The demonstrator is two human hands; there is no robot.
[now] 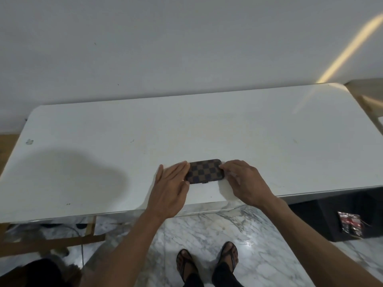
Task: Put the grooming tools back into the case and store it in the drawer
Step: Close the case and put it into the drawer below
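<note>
A small brown-and-black checkered case [204, 171] lies closed and flat on the white table [269, 141], near the front edge at the middle. My left hand [172, 183] rests flat on the table with its fingers over the case's left end. My right hand [242, 179] touches the case's right end with its fingertips. Both hands press the case from its two ends; it stays on the table. No loose grooming tools show. The drawer front [205, 207] under the table edge is barely visible below my hands.
A white wall stands right behind the table. Below are a marble floor and my sandalled feet [207, 264]. A dark box [342, 216] with a small packet on it sits under the table's right side. A wooden frame [51, 243] is at lower left.
</note>
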